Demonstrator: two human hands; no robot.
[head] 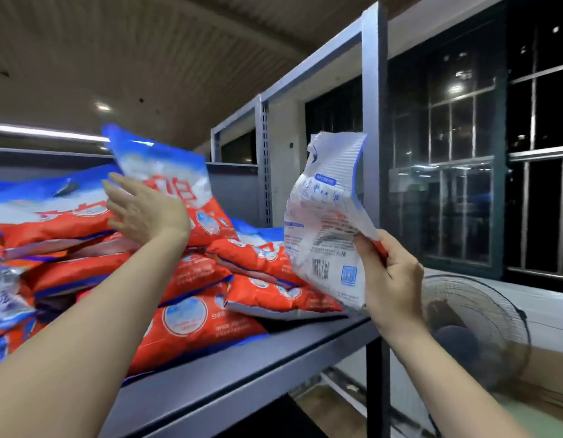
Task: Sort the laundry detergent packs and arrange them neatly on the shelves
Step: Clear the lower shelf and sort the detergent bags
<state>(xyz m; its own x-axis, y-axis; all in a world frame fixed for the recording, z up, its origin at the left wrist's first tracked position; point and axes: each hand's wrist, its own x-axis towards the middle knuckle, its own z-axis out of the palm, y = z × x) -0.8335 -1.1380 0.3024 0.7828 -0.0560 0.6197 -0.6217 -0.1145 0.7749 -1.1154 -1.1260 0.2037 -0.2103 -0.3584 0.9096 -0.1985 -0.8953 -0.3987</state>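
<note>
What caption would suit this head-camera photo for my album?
Right hand grips a white detergent pack while the left hand steadies an upright pack on the shelf.

Grey metal shelf; red-blue detergent packs heaped on it

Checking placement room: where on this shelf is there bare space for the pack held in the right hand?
Bare metal shows along the shelf front edge, from the orange packs to the right post. The left and middle are crowded with piled packs. The left hand props an upright pack; the right hand grips the white pack.
</note>
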